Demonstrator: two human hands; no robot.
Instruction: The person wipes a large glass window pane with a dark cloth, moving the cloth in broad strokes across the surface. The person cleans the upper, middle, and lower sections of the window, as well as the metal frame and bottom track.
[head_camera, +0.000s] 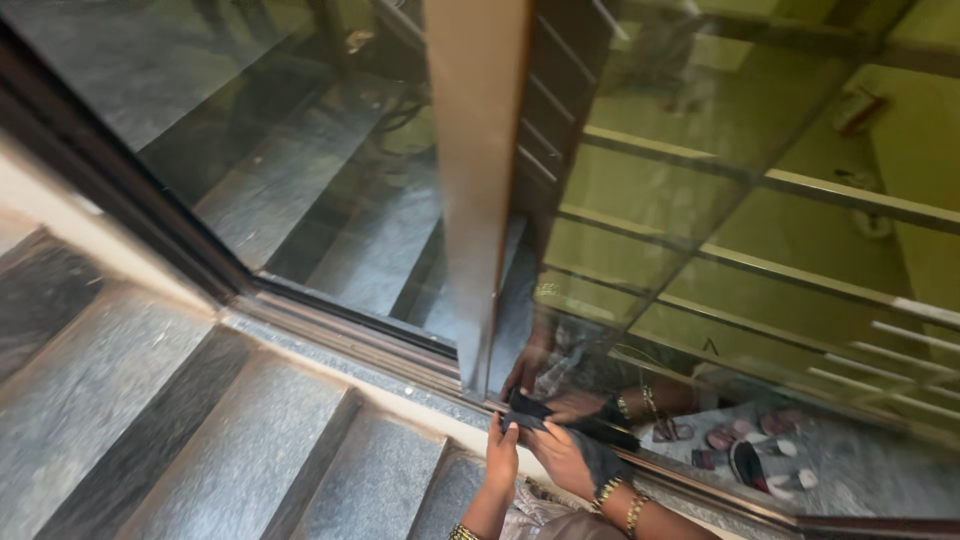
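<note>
I look down a granite staircase beside a tall glass pane (760, 250) set in a dark metal frame. My left hand (501, 452) and my right hand (566, 458) both press a dark cloth (528, 410) against the bottom edge of the glass, near the base of a brown vertical post (475, 200). My left hand pinches the cloth's left end; my right hand lies flat over its right part. Gold bangles sit on both wrists. The glass reflects my hands and the cloth.
Grey granite steps (200, 430) descend to the lower left. The frame's bottom rail (350, 335) runs diagonally along them. Through the glass are horizontal railings (800, 190) and several sandals (750, 455) on a floor below.
</note>
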